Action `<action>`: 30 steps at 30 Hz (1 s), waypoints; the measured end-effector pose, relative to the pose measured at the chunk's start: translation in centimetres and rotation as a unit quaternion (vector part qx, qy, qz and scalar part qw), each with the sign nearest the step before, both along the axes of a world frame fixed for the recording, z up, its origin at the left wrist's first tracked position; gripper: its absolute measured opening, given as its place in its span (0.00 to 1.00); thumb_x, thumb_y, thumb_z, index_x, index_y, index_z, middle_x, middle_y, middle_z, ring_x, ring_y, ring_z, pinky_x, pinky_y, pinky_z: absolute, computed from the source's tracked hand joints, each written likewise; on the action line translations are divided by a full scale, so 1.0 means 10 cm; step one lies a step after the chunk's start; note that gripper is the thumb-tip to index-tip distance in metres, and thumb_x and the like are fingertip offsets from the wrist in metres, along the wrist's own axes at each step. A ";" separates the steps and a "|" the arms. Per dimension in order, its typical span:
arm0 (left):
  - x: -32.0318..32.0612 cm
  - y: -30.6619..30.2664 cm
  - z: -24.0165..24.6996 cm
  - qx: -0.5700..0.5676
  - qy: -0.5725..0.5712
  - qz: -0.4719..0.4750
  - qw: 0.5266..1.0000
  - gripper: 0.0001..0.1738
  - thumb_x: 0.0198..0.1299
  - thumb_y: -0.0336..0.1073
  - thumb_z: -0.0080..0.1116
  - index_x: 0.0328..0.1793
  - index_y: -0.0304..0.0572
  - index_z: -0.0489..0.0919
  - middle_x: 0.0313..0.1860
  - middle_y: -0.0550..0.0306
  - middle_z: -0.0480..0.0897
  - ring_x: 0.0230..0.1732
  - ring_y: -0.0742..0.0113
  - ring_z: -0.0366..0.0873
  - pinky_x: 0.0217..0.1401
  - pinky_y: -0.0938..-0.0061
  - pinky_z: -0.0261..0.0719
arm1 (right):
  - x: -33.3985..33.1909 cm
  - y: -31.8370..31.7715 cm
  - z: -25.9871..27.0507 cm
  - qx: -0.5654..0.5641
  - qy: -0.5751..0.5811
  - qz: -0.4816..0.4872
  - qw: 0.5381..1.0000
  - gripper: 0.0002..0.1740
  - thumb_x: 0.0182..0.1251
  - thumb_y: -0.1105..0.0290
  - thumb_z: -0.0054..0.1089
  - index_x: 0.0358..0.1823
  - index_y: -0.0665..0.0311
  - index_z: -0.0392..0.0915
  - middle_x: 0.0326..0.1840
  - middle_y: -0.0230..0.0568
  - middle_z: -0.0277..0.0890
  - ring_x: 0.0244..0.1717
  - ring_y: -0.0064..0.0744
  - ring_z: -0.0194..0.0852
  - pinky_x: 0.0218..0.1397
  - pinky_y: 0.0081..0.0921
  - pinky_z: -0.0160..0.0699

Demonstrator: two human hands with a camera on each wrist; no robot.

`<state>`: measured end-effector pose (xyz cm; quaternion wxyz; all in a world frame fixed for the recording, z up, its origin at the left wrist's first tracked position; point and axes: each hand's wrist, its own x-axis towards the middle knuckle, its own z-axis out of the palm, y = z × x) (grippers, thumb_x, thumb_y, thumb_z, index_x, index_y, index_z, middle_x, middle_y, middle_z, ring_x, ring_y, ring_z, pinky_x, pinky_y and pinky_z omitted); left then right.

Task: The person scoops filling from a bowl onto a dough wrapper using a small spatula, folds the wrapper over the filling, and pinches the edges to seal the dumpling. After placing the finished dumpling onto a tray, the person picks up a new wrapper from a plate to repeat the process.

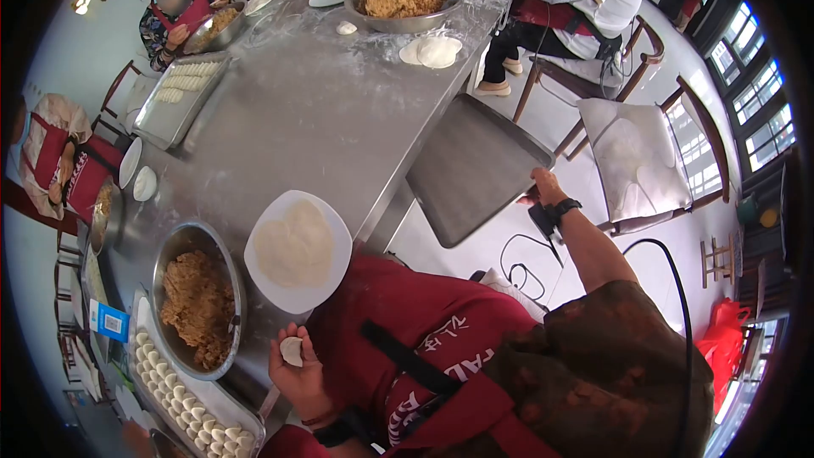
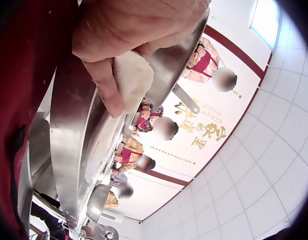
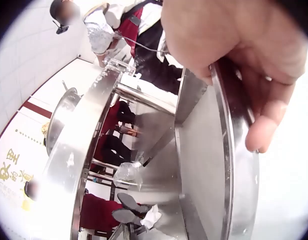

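Observation:
In the head view my left hand (image 1: 298, 377) holds a small round of pale dough (image 1: 292, 351), low beside the table's near edge. The left wrist view shows the dough piece (image 2: 136, 82) pinched between thumb and fingers. Out to the right, my right hand (image 1: 549, 189) grips a rectangular metal tray (image 1: 479, 171) by its outer corner, beyond the table's side. Close up, the fingers curl over the tray's rim (image 3: 229, 150). A white plate of flat dough wrappers (image 1: 254, 248) and a steel bowl of brown filling (image 1: 241, 305) stand nearest the left hand.
A tray of shaped dumplings (image 1: 191, 411) lies beyond the bowl. Another filled tray (image 1: 182, 102), a second filling bowl (image 1: 407, 24) and loose wrappers (image 1: 437, 51) are on the steel table (image 1: 280, 119). Chairs (image 1: 636, 157) stand right; several people work around the table.

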<state>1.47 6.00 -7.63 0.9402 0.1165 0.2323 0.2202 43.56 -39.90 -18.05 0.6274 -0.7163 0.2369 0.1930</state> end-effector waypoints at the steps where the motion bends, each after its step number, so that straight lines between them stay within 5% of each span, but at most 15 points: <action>1: 0.01 0.00 0.00 -0.019 -0.002 0.008 1.000 0.19 0.74 0.42 0.50 0.58 0.33 0.78 0.56 0.39 0.83 0.59 0.43 0.81 0.61 0.51 0.86 | -0.02 -0.03 0.15 -0.044 -0.018 0.036 0.998 0.16 0.63 0.67 0.51 0.44 0.76 0.73 0.37 0.57 0.76 0.27 0.55 0.83 0.26 0.45 0.91; 2: 0.01 -0.01 0.00 -0.039 -0.005 0.014 0.999 0.19 0.74 0.42 0.49 0.57 0.32 0.78 0.56 0.38 0.83 0.58 0.41 0.81 0.59 0.49 0.86 | -0.11 -0.08 0.30 -0.008 0.000 -0.072 0.997 0.18 0.62 0.65 0.52 0.42 0.76 0.74 0.35 0.56 0.77 0.26 0.51 0.84 0.27 0.42 0.91; 11: 0.03 0.01 0.00 -0.077 -0.021 0.009 0.997 0.21 0.75 0.44 0.47 0.56 0.31 0.79 0.55 0.36 0.83 0.57 0.38 0.82 0.59 0.48 0.86 | -0.75 -0.95 0.77 0.025 -0.109 -0.150 0.982 0.24 0.60 0.56 0.55 0.48 0.71 0.76 0.36 0.52 0.81 0.30 0.46 0.85 0.36 0.42 0.91; 18: 0.02 0.00 -0.06 -0.095 -0.066 -0.004 0.993 0.21 0.75 0.44 0.47 0.57 0.31 0.78 0.56 0.34 0.82 0.58 0.37 0.81 0.61 0.46 0.85 | -0.87 -1.55 0.94 -0.027 -0.161 -0.279 0.946 0.24 0.56 0.52 0.57 0.45 0.65 0.75 0.35 0.41 0.74 0.26 0.37 0.73 0.25 0.31 0.67; 22: 0.01 0.00 -0.11 -0.078 -0.087 -0.019 0.993 0.20 0.74 0.42 0.48 0.58 0.31 0.78 0.57 0.35 0.82 0.60 0.40 0.80 0.62 0.48 0.84 | -0.93 -1.96 1.02 -0.046 -0.164 -0.354 0.919 0.22 0.55 0.52 0.58 0.47 0.58 0.76 0.42 0.39 0.74 0.43 0.39 0.75 0.38 0.40 0.73; 30: 0.05 -0.02 -0.10 -0.124 -0.124 -0.024 0.984 0.23 0.76 0.45 0.45 0.57 0.29 0.78 0.57 0.32 0.81 0.61 0.35 0.78 0.62 0.44 0.83 | -1.13 -2.51 1.05 -0.015 -0.206 -0.328 0.922 0.24 0.54 0.53 0.59 0.49 0.58 0.73 0.44 0.41 0.75 0.45 0.41 0.77 0.42 0.45 0.78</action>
